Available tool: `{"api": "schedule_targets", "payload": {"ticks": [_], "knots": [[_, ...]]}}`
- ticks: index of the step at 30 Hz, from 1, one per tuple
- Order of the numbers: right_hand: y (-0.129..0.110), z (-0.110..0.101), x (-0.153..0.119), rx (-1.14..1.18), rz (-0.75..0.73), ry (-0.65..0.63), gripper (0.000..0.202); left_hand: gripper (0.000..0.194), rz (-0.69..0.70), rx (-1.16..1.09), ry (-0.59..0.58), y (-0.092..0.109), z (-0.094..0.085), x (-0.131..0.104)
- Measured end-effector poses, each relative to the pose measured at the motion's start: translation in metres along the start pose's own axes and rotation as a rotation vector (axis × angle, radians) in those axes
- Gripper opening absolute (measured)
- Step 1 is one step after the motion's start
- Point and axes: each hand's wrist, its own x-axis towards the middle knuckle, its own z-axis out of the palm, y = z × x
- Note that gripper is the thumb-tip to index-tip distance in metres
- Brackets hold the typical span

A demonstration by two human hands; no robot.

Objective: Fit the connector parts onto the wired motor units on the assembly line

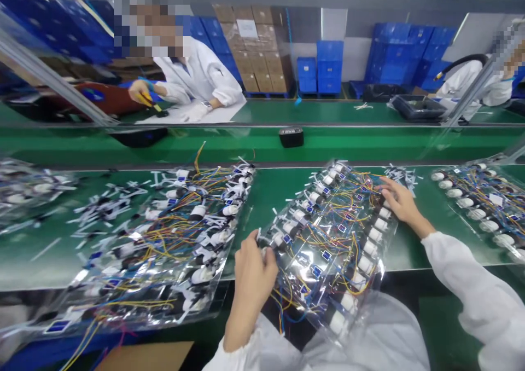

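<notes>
A clear plastic tray [293, 259] lies tilted in front of me, its near end hanging over the table's edge above my lap. Along both its long sides run rows of white cylindrical parts with black ends, joined by yellow, blue and red wires to small blue boards in the middle. My left hand [254, 267] is closed on the tray's left edge, its fingertips by a white-and-black part. At the far right corner, my right hand [402, 200] grips the tray's rim between thumb and fingers. What lies under its fingers is partly hidden.
To the left, another tray [164, 250] holds wired parts strewn with white strips. Loose black and white pieces [104, 207] lie beyond it; a similar tray [484, 201] stands right. Behind the green conveyor [229, 145], carrying a black box [291, 137], a co-worker [205, 75] handles a yellow tool.
</notes>
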Motion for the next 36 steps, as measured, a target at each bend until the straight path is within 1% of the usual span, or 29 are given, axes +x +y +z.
{"api": "schedule_targets", "payload": {"ticks": [3, 10, 13, 17, 19, 21, 22, 24, 26, 27, 29, 30, 31, 32, 33, 35, 36], "knots": [[0.003, 0.011, 0.020, 0.042, -0.051, -0.044, 0.048, 0.055, -0.038, -0.042, 0.000, -0.004, -0.005, -0.020], [0.001, 0.042, 0.064, 0.097, -0.113, -0.117, 0.054, 0.062, -0.194, -0.314, -0.009, -0.010, -0.017, -0.061], [-0.003, 0.058, 0.085, 0.107, -0.134, -0.149, 0.057, 0.063, -0.242, -0.384, -0.015, -0.013, -0.017, -0.077], [-0.014, 0.083, 0.113, 0.113, -0.161, -0.206, 0.059, 0.064, -0.283, -0.434, -0.014, -0.015, -0.013, -0.095], [-0.021, 0.095, 0.126, 0.107, -0.170, -0.231, 0.061, 0.066, -0.288, -0.435, 0.029, -0.010, -0.012, -0.104], [-0.030, 0.106, 0.136, 0.091, -0.169, -0.240, 0.063, 0.069, -0.279, -0.410, 0.125, 0.000, -0.016, -0.112], [-0.034, 0.111, 0.140, 0.080, -0.164, -0.239, 0.064, 0.071, -0.260, -0.396, 0.181, 0.006, -0.022, -0.114], [-0.041, 0.118, 0.145, 0.058, -0.148, -0.229, 0.068, 0.070, -0.181, -0.388, 0.257, 0.018, -0.041, -0.113], [-0.046, 0.122, 0.147, 0.041, -0.128, -0.219, 0.073, 0.061, -0.061, -0.394, 0.238, 0.029, -0.069, -0.098], [-0.049, 0.123, 0.147, 0.037, -0.119, -0.215, 0.076, 0.053, 0.011, -0.390, 0.190, 0.035, -0.083, -0.083], [-0.052, 0.124, 0.146, 0.040, -0.105, -0.208, 0.083, 0.037, 0.164, -0.340, 0.093, 0.048, -0.105, -0.040], [-0.053, 0.123, 0.144, 0.046, -0.100, -0.206, 0.086, 0.034, 0.237, -0.300, 0.030, 0.055, -0.110, -0.012], [-0.053, 0.123, 0.143, 0.055, -0.097, -0.204, 0.088, 0.035, 0.283, -0.248, -0.007, 0.064, -0.110, 0.018], [-0.054, 0.122, 0.141, 0.064, -0.096, -0.203, 0.089, 0.037, 0.324, -0.168, -0.048, 0.073, -0.104, 0.049], [-0.054, 0.121, 0.139, 0.074, -0.097, -0.203, 0.090, 0.038, 0.334, -0.058, -0.095, 0.083, -0.093, 0.080], [-0.055, 0.120, 0.137, 0.092, -0.103, -0.202, 0.089, 0.034, 0.311, 0.022, -0.113, 0.100, -0.059, 0.136], [-0.055, 0.119, 0.136, 0.099, -0.106, -0.203, 0.087, 0.030, 0.278, 0.060, -0.110, 0.106, -0.040, 0.159]]}}
